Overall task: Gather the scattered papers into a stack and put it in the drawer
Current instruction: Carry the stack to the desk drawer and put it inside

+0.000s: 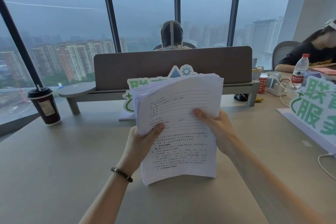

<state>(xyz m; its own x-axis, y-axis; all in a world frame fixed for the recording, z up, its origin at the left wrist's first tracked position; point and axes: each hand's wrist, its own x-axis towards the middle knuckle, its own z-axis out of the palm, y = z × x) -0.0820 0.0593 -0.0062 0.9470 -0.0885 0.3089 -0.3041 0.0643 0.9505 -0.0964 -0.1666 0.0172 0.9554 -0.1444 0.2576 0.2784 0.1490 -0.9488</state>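
A thick stack of printed white papers (179, 129) is held upright above the grey desk (54, 169), its lower edge close to the desk top. My left hand (141, 142) grips the stack's left edge, thumb across the front page. My right hand (216, 125) grips the right edge, thumb pressed on the front sheet. The top of the stack bends back and the sheets fan slightly. No drawer is in view.
A dark paper cup with lid and straw (44, 105) stands at the left. A green-lettered sign (145, 87) sits behind the stack, another sign (316, 107) at the right. A divider panel (172, 65), water bottle (300, 71), power strip and cables lie beyond. Two people sit nearby.
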